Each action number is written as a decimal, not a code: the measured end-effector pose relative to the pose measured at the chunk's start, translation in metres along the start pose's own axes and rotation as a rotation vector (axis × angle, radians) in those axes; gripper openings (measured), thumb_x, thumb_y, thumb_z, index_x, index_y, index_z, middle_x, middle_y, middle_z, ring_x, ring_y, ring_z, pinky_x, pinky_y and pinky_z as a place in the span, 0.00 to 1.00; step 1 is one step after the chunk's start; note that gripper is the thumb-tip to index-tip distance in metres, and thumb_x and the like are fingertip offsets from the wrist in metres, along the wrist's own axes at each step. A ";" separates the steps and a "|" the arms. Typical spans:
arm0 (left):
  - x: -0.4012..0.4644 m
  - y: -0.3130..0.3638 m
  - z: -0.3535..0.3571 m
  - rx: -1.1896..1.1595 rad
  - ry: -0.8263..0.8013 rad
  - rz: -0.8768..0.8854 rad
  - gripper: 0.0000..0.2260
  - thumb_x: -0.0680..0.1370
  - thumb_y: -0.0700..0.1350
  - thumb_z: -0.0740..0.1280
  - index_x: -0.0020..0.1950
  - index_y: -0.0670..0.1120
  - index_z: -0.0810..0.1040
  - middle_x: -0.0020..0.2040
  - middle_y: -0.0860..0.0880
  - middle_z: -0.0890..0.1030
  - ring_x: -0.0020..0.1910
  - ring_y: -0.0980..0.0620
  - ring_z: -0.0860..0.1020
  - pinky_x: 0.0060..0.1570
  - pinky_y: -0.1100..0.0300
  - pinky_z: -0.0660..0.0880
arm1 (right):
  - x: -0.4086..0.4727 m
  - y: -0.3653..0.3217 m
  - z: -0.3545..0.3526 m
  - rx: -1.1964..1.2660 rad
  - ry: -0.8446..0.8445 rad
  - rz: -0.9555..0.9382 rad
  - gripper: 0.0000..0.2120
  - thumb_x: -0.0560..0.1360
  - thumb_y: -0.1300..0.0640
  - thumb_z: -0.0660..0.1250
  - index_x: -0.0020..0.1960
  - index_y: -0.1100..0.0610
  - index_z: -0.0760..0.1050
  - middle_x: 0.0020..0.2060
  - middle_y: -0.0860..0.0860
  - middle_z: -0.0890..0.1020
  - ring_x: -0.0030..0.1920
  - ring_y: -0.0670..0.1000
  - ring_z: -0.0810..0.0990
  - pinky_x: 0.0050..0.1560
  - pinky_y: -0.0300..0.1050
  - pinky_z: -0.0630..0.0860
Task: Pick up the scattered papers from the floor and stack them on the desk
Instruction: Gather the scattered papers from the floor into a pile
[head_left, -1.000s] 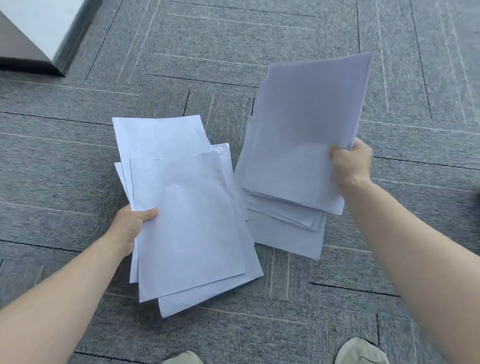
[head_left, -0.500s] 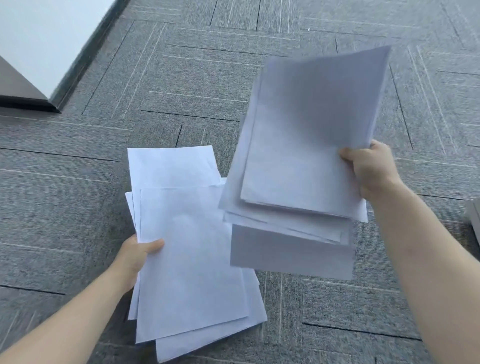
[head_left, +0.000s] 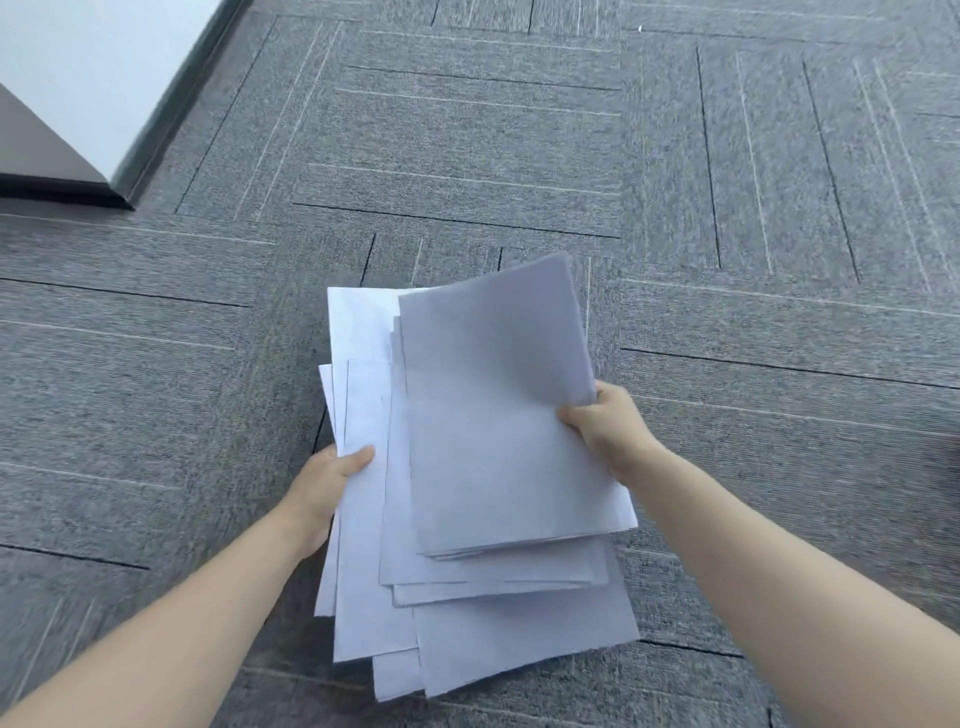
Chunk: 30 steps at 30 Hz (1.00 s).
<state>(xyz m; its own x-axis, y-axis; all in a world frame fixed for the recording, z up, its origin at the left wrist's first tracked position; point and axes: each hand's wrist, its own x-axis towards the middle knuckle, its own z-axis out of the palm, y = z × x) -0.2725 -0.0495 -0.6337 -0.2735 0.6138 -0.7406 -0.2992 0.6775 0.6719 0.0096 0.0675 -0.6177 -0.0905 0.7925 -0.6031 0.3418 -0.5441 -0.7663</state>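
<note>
Two bare arms reach in from the near edge, and between them they hold white papers (head_left: 498, 441) above the grey carpet floor (head_left: 156, 389).

The left hand (head_left: 324, 483) grips the left edge of one bundle, thumb on top of the sheets and fingers hidden beneath. This bundle is uneven: one sheet sticks out far beyond the others, and several corners fan out at the near end.

The right hand (head_left: 605, 426) is closed on the right edge of a second bundle, thumb pressed on the top sheet. The top sheet's far right corner lifts and curls slightly above the hand. This bundle lies over the right part of the left-hand one, so the two overlap into one loose, staggered pile. Their edges do not line up; near ends step out one below another, with the lowest sheets reaching nearest to the viewer.

Whether the lower sheets rest on the floor or hang free cannot be told from this view.

The carpet is laid in square tiles with thin light and dark stripes running in alternating directions. At the far left a white wall (head_left: 93, 67) with a dark skirting strip (head_left: 176, 114) meets the floor, and a dark brown panel (head_left: 36, 156) shows at the left edge beside it.
</note>
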 end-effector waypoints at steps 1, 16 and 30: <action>0.000 0.000 0.001 -0.003 -0.007 0.003 0.14 0.78 0.41 0.64 0.63 0.38 0.75 0.57 0.40 0.81 0.54 0.42 0.80 0.58 0.46 0.74 | 0.000 0.003 0.005 -0.013 -0.015 0.014 0.13 0.73 0.72 0.64 0.40 0.55 0.79 0.38 0.56 0.83 0.37 0.55 0.82 0.46 0.53 0.81; 0.004 -0.001 0.015 0.115 -0.004 0.112 0.18 0.71 0.31 0.70 0.61 0.39 0.76 0.55 0.41 0.82 0.54 0.41 0.80 0.59 0.42 0.74 | -0.002 0.019 0.026 -0.093 0.092 -0.037 0.10 0.72 0.55 0.73 0.53 0.51 0.77 0.45 0.51 0.83 0.46 0.53 0.84 0.51 0.53 0.81; 0.005 0.032 0.031 -0.016 -0.097 0.176 0.11 0.73 0.32 0.68 0.53 0.42 0.80 0.51 0.43 0.85 0.52 0.42 0.81 0.59 0.44 0.75 | -0.004 0.001 -0.004 0.395 -0.251 0.132 0.09 0.72 0.67 0.71 0.52 0.61 0.81 0.46 0.58 0.87 0.40 0.56 0.86 0.45 0.54 0.84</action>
<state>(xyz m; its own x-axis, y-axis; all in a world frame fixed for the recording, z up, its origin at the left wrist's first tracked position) -0.2549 -0.0119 -0.6161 -0.2339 0.7589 -0.6078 -0.2696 0.5500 0.7905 0.0141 0.0644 -0.6152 -0.3094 0.6454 -0.6984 -0.0116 -0.7369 -0.6759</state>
